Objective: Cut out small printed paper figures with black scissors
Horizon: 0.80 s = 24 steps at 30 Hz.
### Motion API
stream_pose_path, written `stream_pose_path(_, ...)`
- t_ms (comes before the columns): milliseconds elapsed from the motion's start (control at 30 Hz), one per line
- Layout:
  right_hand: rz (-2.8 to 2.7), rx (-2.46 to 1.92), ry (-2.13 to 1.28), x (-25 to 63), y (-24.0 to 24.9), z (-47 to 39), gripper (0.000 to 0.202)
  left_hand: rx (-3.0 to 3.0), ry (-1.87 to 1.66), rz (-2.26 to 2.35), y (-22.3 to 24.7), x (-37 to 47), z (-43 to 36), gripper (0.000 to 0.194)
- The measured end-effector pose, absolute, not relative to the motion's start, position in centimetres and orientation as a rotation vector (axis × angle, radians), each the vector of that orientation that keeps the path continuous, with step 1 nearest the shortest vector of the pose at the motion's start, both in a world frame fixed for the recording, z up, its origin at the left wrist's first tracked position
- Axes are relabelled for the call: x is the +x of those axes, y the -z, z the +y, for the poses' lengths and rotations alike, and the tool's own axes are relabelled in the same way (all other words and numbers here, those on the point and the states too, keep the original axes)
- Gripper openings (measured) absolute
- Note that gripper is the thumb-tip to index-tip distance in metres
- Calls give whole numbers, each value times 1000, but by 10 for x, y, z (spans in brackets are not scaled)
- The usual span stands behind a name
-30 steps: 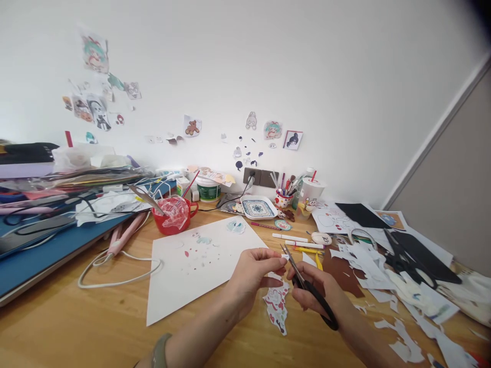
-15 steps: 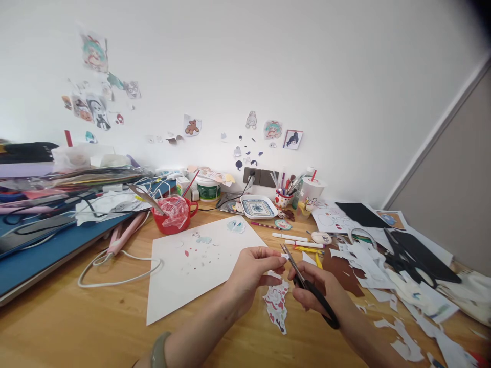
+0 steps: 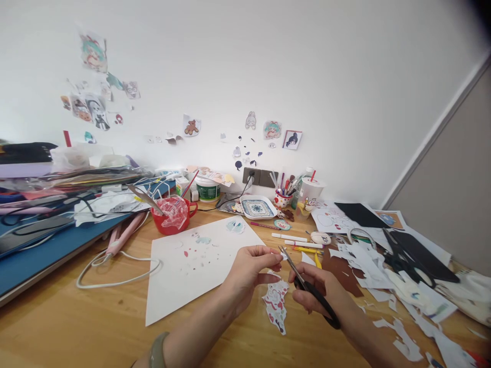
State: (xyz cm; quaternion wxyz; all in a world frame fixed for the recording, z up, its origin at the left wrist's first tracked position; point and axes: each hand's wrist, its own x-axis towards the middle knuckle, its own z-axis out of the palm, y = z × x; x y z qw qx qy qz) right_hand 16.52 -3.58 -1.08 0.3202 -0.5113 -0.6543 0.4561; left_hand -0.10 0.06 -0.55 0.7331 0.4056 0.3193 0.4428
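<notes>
Between the thumb and finger of my left hand is a small white paper piece, its drawing too small to make out. My right hand grips black-handled scissors, whose blades point up and left, with the tips beside that piece. Below the hands, a cut paper sheet with red and dark printed shapes lies on the wooden table. To the left is a large white sheet bearing tiny cut-out pieces and a teal-haired paper cut-out.
Paper scraps, brown paper and another pair of black scissors lie at the right. Markers and a patterned square dish sit ahead. A red mug and a white cable are at the left.
My hands and the scissors stay almost in place. The scissor blades look slightly more apart at their tips, and the whole view has shifted a little.
</notes>
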Motion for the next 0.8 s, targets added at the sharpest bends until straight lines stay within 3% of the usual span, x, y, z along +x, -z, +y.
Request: stream_pose_path(800,-1651,-1375,-1187,168,17,-33,25,809,-953,700,8,1,2,25)
